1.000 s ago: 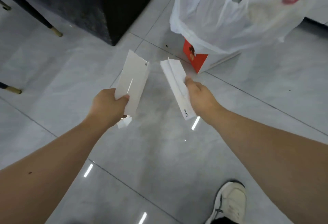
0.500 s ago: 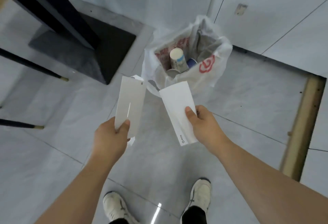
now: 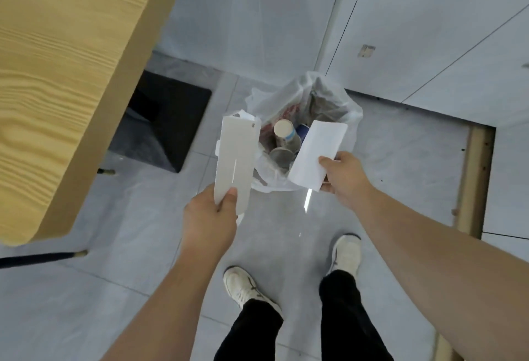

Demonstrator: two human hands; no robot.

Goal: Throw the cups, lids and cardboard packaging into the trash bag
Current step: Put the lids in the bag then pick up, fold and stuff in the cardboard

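Floor (image 3: 143, 289) of pale glossy tile takes up most of the view, with a wood-grain bench (image 3: 65, 74) overhanging at the left. On the tiles just ahead of the person's shoes stands the white plastic trash bag (image 3: 350, 116), its mouth open and slumped, with paper cups (image 3: 284, 134) already lying inside. The left hand (image 3: 210, 219) pinches the bottom end of a long grey cardboard sleeve (image 3: 236, 160), thumb on the face, fingers hidden behind; the sleeve's top reaches only the near-left rim of the bag. The right hand (image 3: 342, 176) pinches a white folded cardboard piece (image 3: 316, 154) by its lower corner, and that piece hangs over the mouth.

The grey sleeve is the likelier miss: released from here, it would probably strike the rim or slide down outside onto the floor. Flat card also tends to sail sideways when thrown. The soft rim could fold inward under a hit and narrow the opening, and the standing cups may prop the card up.
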